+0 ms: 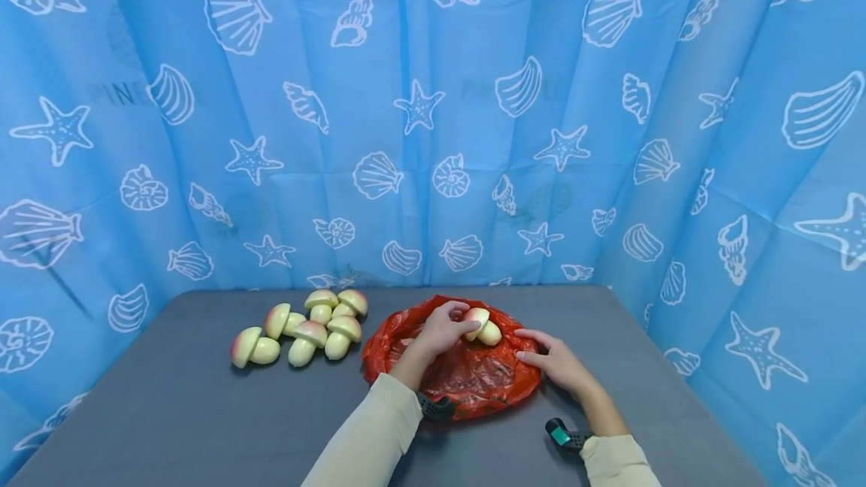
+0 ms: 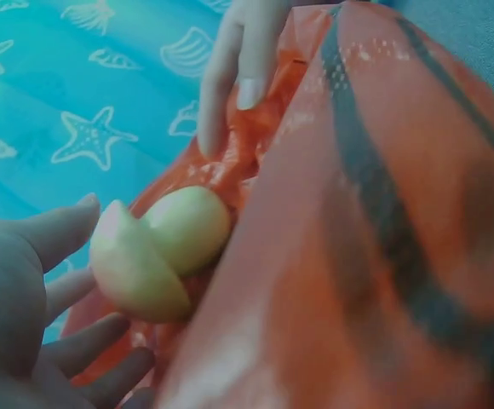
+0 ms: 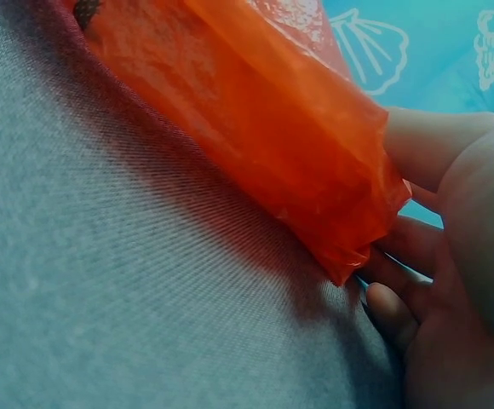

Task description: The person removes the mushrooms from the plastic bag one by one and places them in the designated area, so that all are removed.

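A red plastic bag [image 1: 473, 382] lies spread on the table with its mouth facing up. Inside, near the far right rim, is a toy mushroom [image 1: 489, 332] with a pale stem and a pinkish cap. My left hand [image 1: 443, 331] reaches over the bag to it. In the left wrist view that hand's fingers are spread beside the mushroom [image 2: 145, 264], thumb tip close to the cap. My right hand [image 1: 564, 365] holds the bag's right side, with some digits over the rim and other fingers [image 3: 392, 311] against the outside.
Several more toy mushrooms [image 1: 307, 337] lie in a cluster on the grey table [image 1: 169, 412], left of the bag. A blue curtain [image 1: 419, 134] with white shells and starfish hangs behind the table and along its sides. Each wrist wears a dark strap [image 1: 575, 438].
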The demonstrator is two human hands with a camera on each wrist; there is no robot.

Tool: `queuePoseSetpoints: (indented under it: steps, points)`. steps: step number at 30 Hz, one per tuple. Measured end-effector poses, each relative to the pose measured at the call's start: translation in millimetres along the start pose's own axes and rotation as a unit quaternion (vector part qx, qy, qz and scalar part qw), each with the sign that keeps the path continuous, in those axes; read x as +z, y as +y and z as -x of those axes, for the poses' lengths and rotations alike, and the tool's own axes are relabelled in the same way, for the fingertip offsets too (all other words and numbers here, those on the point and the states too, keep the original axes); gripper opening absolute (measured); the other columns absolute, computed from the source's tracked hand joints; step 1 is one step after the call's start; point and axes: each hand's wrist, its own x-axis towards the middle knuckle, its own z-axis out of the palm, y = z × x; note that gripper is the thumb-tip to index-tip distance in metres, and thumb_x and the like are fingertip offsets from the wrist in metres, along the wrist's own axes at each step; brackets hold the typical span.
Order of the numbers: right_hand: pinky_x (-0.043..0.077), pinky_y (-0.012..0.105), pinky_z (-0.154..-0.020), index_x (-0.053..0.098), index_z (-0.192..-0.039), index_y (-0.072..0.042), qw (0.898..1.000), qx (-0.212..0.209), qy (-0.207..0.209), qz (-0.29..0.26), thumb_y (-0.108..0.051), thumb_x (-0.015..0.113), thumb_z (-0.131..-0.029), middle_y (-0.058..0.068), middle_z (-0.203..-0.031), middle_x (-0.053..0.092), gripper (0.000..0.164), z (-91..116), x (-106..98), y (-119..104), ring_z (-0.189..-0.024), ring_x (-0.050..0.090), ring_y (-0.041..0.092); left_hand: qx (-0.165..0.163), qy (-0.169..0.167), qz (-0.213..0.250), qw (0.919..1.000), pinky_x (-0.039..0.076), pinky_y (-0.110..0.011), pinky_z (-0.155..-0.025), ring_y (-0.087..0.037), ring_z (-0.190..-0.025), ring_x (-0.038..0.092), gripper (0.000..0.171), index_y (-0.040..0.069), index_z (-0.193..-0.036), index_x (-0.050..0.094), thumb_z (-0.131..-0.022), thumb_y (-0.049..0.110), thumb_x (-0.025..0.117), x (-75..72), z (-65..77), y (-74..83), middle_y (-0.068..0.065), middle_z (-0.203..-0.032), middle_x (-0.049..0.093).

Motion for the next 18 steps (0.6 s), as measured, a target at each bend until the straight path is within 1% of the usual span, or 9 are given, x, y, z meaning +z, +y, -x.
queuePoseSetpoints:
  steps: [4, 9, 12, 18]
  points:
    - [0.031, 0.061, -0.104, 0.054, -0.137, -0.004, 1.0, -0.007, -0.004, 0.004, -0.022, 0.065, -0.094, 0.027, -0.143, 0.041, 0.048, 0, -2, 0, -0.132, 0.035, 0.047, -0.008, 0.01, -0.035, 0.9993, 0.047, -0.042, -0.09, -0.023, -0.104, 0.055, 0.054, 0.008, -0.13, 0.057, -0.085, 0.032, 0.076, 6.9, 0.8, 3.5, -0.008, -0.119, 0.059]
    - [0.031, 0.062, -0.104, 0.054, -0.137, -0.004, 1.0, -0.011, -0.005, 0.02, -0.023, 0.065, -0.094, 0.027, -0.143, 0.042, 0.048, -1, -3, -1, -0.132, 0.035, 0.047, -0.018, 0.037, -0.075, 0.9963, 0.043, -0.048, -0.094, -0.028, -0.108, 0.051, 0.06, 0.012, -0.133, 0.055, -0.083, 0.035, 0.077, 15.4, 0.1, 5.6, -0.007, -0.121, 0.059]
    - [0.029, 0.062, -0.104, 0.055, -0.136, -0.005, 1.0, -0.004, -0.001, 0.022, -0.024, 0.066, -0.094, 0.026, -0.143, 0.043, 0.048, 0, -1, -1, -0.132, 0.035, 0.047, -0.016, 0.044, -0.09, 0.9948, 0.041, -0.051, -0.095, -0.029, -0.108, 0.051, 0.058, 0.014, -0.133, 0.056, -0.083, 0.035, 0.077, 19.8, -1.2, 3.8, -0.006, -0.121, 0.06]
    - [0.03, 0.062, -0.104, 0.055, -0.137, -0.006, 1.0, 0.006, -0.001, 0.025, -0.026, 0.066, -0.093, 0.026, -0.143, 0.043, 0.049, -1, 0, 0, -0.132, 0.036, 0.046, -0.012, 0.043, -0.093, 0.9947, 0.045, -0.049, -0.093, -0.024, -0.102, 0.056, 0.056, 0.017, -0.131, 0.057, -0.082, 0.034, 0.078, 24.1, -1.3, 3.9, -0.005, -0.12, 0.061]
